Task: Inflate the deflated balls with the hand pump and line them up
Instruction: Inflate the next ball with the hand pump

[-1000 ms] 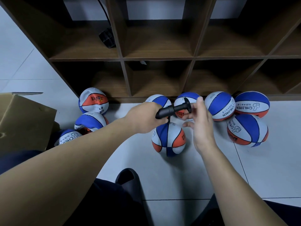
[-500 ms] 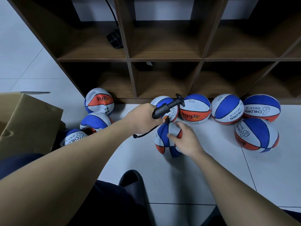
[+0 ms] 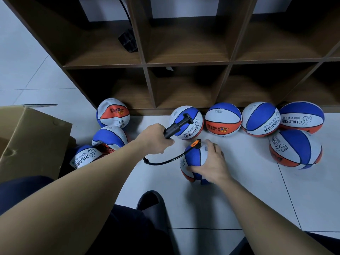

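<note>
Lighting is dim and cool, falling from overhead. The white floor tiles [image 3: 257,190] carry a soft sheen without hard glare. The shelf unit's [image 3: 185,63] compartments sink into deep shadow. Wide-angle distortion bows the frame edges — both forearms stretch large. Focus is slightly soft throughout.

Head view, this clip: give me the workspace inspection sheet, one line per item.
Surface: white tiled floor, grout lines visible.
Job's things: black pump in the left hand; its hose loops to an orange nozzle atop the near ball. Four round balls in a row against the shelf, a fifth in front. Three saggy balls at left.
Clutter: cardboard box, dark slipper.
Grippers: left hand grips the pump; right hand holds the near ball.
Cables: black cord to an adapter in the shelf.
Surroundings: brown cubby shelf, white wall behind.
</note>
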Tool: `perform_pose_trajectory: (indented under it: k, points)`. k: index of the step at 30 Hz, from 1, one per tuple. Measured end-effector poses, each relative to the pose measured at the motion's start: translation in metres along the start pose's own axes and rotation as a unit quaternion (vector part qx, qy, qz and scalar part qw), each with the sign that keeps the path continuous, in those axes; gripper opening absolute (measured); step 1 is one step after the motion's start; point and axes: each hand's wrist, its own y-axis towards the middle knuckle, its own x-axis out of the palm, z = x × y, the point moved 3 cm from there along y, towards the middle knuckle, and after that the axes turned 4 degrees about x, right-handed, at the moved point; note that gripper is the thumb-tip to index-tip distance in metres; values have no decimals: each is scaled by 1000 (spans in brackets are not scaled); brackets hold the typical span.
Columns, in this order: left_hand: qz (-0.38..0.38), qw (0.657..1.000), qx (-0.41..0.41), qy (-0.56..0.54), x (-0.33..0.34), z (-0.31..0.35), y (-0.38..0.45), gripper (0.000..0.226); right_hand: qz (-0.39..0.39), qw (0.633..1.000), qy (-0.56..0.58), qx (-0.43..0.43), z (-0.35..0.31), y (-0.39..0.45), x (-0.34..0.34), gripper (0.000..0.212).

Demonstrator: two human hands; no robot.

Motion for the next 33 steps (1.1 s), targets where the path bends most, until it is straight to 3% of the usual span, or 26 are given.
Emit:
perform_pose_trajectory:
  k: [4, 12, 20, 33]
  points:
    - [-21, 1000, -4, -13, 16, -8, 9, 29, -6, 997, -63, -44, 1, -6, -4, 118]
    - [-46, 990, -18, -129, 71, 3, 15, 68, -43, 983, -141, -109, -2, -21, -1, 122]
    - [1, 994, -55, -94, 105, 7, 12, 45, -4, 983, -140, -122, 0, -28, 10, 118]
    - [51, 997, -54, -23, 104, 20, -3, 25, -26, 977, -166, -131, 10, -24, 11, 129]
